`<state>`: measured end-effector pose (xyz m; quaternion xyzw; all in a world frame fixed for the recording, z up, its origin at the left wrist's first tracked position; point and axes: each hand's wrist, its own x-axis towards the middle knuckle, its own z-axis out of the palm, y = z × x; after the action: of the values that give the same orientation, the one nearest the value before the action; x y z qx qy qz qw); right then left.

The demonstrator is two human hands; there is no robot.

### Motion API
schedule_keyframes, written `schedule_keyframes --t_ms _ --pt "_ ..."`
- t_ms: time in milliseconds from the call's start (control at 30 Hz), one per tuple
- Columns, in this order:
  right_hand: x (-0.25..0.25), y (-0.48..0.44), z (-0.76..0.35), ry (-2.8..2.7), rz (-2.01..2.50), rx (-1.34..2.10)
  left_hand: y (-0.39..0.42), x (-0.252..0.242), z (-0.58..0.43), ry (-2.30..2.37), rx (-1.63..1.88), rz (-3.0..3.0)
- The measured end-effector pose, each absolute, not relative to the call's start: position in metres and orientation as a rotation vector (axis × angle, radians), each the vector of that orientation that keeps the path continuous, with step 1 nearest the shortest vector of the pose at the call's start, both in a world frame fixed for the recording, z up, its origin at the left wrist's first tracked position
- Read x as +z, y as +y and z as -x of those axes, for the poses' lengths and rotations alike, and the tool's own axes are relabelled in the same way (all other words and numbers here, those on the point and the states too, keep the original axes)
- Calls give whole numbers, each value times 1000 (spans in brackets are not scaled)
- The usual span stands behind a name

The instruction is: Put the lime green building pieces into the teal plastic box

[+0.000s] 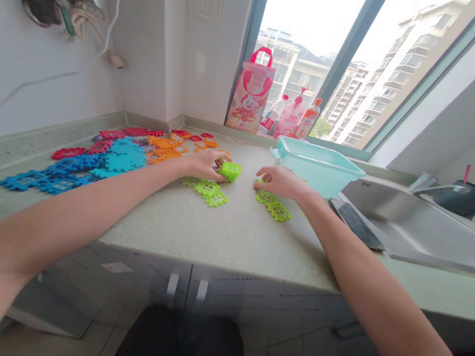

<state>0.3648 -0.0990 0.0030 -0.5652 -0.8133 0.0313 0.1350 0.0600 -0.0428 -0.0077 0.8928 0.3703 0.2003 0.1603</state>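
Note:
My left hand is closed round a lime-green cube built of plastic tiles, held just above the countertop. Under and beside it lie loose lime-green tiles. My right hand rests with curled fingers on the far end of another row of green tiles, pinching one of them. Both arms reach forward over the counter's front edge.
Flat blue tiles, red tiles and orange tiles spread over the left of the counter. A teal plastic tub stands behind my right hand. A steel sink is at the right. A bag and bottles stand on the windowsill.

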Motion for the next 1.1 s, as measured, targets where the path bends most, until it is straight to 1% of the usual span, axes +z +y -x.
schedule_keyframes --t_ms 167,300,467,633,767,933,1100 --pt "-4 -100 -351 -2317 1535 -18 -40 -9 -59 1052 571 -2586" --pt "2 -102 -344 -2205 1394 -68 -40 -10 -59 1025 598 -2577" --pt "12 -108 -335 -1992 1264 225 -45 -9 -63 1005 578 -2567" --pt "8 -107 -326 -1786 1123 510 -46 -10 -68 944 573 -2547" --pt "-3 -100 -319 -1770 1002 537 -46 -11 -69 916 586 -2543" --pt "-12 -96 -318 -1885 1000 596 -52 -7 -69 925 584 -2572" --pt "1 -102 -334 -2038 1072 460 -51 -6 -66 981 570 -2582"
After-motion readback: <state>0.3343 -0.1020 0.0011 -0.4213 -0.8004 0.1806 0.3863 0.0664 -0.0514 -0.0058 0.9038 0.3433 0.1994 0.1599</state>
